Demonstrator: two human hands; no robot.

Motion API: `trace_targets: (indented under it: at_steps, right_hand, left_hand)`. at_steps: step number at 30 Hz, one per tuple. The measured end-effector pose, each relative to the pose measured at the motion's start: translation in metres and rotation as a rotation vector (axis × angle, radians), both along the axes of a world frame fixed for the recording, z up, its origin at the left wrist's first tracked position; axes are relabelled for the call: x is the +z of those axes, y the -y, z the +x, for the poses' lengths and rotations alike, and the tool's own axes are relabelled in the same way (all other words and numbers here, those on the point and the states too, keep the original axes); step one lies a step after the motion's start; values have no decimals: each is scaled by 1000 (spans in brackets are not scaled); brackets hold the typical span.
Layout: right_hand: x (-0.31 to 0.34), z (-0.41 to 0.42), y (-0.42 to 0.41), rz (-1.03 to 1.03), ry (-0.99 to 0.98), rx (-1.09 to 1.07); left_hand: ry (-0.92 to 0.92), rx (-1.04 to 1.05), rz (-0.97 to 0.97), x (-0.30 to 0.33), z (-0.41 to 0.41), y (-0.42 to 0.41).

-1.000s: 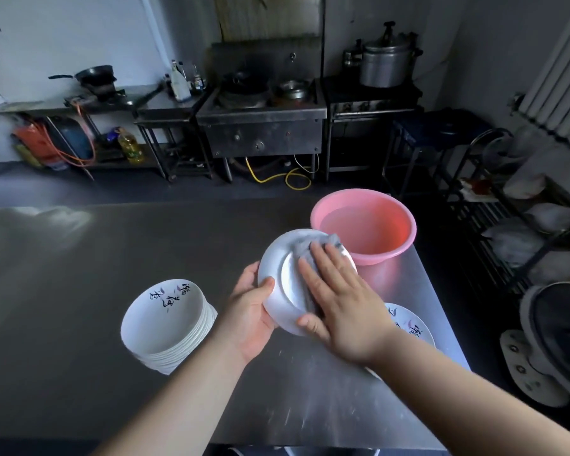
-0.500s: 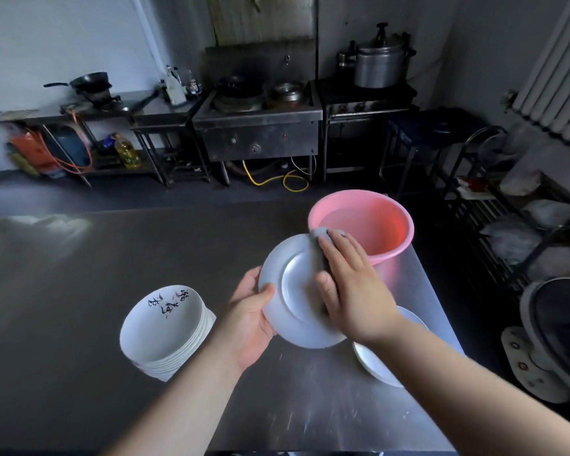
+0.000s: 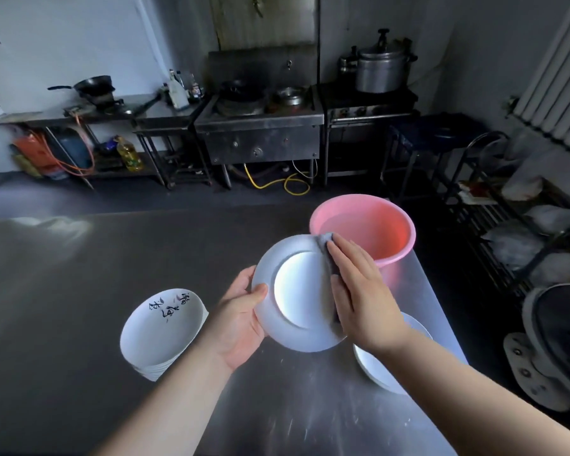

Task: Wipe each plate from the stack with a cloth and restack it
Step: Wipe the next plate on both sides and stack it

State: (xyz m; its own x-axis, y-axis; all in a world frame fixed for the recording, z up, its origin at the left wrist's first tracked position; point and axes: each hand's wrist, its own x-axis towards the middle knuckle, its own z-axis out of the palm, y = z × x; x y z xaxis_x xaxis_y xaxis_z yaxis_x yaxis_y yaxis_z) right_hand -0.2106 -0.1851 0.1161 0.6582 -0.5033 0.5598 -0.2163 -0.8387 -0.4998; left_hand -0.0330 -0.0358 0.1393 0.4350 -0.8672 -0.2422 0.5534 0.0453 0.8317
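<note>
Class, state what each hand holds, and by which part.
Left hand grips the round white plate by its left rim. Right hand presses the grey cloth flat against the plate's right side.

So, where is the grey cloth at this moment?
In the head view it lies right of centre, pressed by the right hand against the right edge of the held plate, just before the pink basin.
</note>
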Motion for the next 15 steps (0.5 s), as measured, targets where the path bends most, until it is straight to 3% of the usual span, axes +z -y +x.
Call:
trace_targets:
  at_steps: [3,6,11,15]
  right_hand:
    - [25,9,22,-50,-91,91]
    - [16,14,11,-18,-33,-33]
    - [-22,4,-50,211,9,-180]
    - [-2,12,-14,185,-57,-197]
  left_hand:
    - [17,-21,3,1,1,0]
    - [-10,40,-39,2,2,3]
    - [-58,131,-56,1,-1,5]
    - [-89,151,-42,1,-7,7]
